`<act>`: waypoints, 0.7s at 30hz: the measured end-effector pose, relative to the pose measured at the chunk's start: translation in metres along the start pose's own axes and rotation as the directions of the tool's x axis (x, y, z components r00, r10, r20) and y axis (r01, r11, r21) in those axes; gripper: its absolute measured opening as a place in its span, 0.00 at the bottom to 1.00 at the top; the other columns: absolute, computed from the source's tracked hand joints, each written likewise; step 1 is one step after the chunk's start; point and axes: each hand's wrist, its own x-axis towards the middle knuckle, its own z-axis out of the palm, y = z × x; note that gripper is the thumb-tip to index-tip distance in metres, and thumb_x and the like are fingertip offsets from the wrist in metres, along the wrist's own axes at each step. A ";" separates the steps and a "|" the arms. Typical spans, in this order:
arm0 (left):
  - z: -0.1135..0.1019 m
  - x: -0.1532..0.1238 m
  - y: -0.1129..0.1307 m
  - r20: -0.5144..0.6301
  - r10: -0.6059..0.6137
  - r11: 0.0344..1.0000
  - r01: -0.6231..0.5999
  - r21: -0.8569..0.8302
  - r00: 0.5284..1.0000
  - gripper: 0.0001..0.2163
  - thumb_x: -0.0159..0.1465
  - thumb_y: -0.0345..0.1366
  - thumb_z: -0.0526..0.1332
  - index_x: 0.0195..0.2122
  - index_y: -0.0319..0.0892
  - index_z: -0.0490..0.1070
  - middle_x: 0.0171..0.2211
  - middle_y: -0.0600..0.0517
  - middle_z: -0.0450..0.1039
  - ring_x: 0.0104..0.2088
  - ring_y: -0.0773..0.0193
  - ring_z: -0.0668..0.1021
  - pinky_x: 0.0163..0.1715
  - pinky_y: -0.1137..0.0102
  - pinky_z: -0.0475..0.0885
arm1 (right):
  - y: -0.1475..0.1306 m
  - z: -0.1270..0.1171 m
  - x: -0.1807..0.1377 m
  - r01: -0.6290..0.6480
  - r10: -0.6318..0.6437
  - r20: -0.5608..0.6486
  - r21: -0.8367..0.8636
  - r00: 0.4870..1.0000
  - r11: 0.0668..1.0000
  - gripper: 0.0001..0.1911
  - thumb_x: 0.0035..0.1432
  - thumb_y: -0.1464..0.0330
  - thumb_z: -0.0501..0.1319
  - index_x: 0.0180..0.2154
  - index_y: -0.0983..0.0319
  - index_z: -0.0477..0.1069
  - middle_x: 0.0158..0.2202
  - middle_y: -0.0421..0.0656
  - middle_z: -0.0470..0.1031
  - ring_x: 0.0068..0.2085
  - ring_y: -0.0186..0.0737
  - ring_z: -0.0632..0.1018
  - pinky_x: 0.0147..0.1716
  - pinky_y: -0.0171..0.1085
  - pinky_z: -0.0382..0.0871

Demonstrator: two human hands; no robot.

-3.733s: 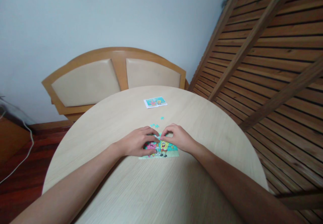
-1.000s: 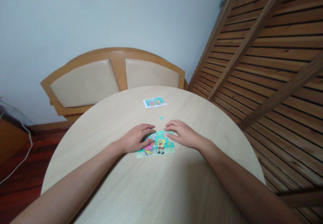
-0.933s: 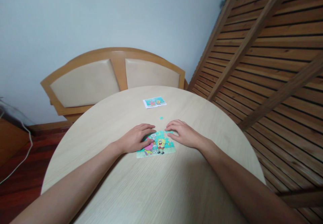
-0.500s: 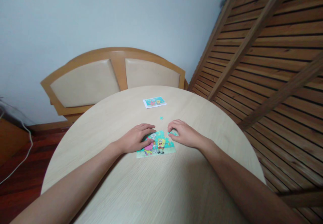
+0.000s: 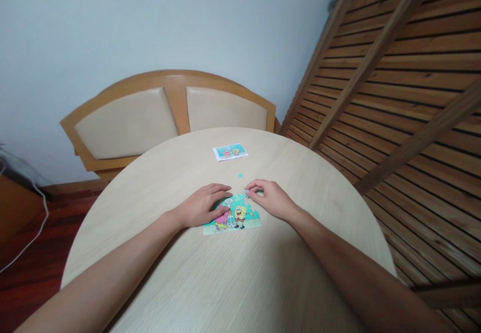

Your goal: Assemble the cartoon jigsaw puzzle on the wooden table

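Note:
A small cartoon jigsaw puzzle (image 5: 235, 217) lies flat on the round pale wooden table (image 5: 225, 273). My left hand (image 5: 201, 205) rests flat on the puzzle's left part, fingers stretched out. My right hand (image 5: 271, 199) hovers at the puzzle's upper right corner, thumb and forefinger pinched on a small teal puzzle piece (image 5: 247, 193). One loose teal piece (image 5: 240, 175) lies on the table just beyond the hands.
A small reference picture card (image 5: 230, 151) lies further back on the table. Behind the table stands a wooden bench back with beige pads (image 5: 165, 115). A slatted wooden frame (image 5: 394, 82) leans on the right. A white cable (image 5: 33, 223) runs over the red floor at left.
Both hands were pinched together over the puzzle's top; then they lay flat. My right hand has since curled, picked up a teal piece and brought it to the upper right corner.

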 end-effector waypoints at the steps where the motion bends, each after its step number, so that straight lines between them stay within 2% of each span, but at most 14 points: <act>1: 0.000 0.000 0.000 0.000 0.002 1.000 -0.002 0.001 1.000 0.18 0.71 0.43 0.58 0.59 0.44 0.69 0.61 0.41 0.69 0.60 0.50 0.72 0.60 0.53 0.68 | 0.001 0.001 0.000 -0.014 0.014 0.001 0.022 1.000 1.000 0.05 0.61 0.69 0.64 0.39 0.60 0.78 0.37 0.43 0.84 0.38 0.41 0.83 0.41 0.38 0.75; 4: -0.001 0.001 0.001 0.001 -0.002 1.000 0.002 0.004 1.000 0.18 0.71 0.42 0.58 0.59 0.43 0.69 0.61 0.41 0.69 0.60 0.50 0.72 0.60 0.53 0.68 | 0.004 0.004 0.001 -0.021 0.021 -0.019 0.011 1.000 1.000 0.05 0.60 0.67 0.66 0.38 0.61 0.79 0.37 0.44 0.84 0.39 0.42 0.83 0.41 0.39 0.75; 8: -0.001 0.001 0.002 0.012 -0.006 1.000 0.006 0.014 1.000 0.18 0.71 0.41 0.58 0.59 0.42 0.69 0.61 0.41 0.69 0.60 0.50 0.72 0.61 0.54 0.68 | 0.008 0.007 0.002 0.017 -0.023 -0.052 -0.127 0.998 0.992 0.05 0.60 0.66 0.67 0.37 0.59 0.81 0.36 0.44 0.83 0.40 0.43 0.81 0.45 0.42 0.72; 13: -0.001 0.000 0.001 0.003 -0.002 1.000 0.002 0.004 1.000 0.18 0.71 0.42 0.58 0.59 0.43 0.69 0.61 0.41 0.69 0.60 0.50 0.72 0.60 0.54 0.69 | 0.011 0.010 0.004 0.052 -0.066 -0.058 -0.213 0.996 0.976 0.02 0.60 0.67 0.67 0.35 0.58 0.80 0.37 0.42 0.83 0.43 0.44 0.79 0.47 0.44 0.69; 21: -0.001 0.000 0.002 0.015 -0.004 1.000 0.004 0.021 1.000 0.18 0.71 0.41 0.58 0.59 0.43 0.69 0.61 0.41 0.69 0.60 0.51 0.72 0.60 0.54 0.68 | 0.008 0.007 0.004 0.054 -0.068 -0.045 -0.263 0.997 0.963 0.03 0.60 0.68 0.67 0.33 0.58 0.80 0.37 0.43 0.81 0.43 0.45 0.77 0.47 0.44 0.69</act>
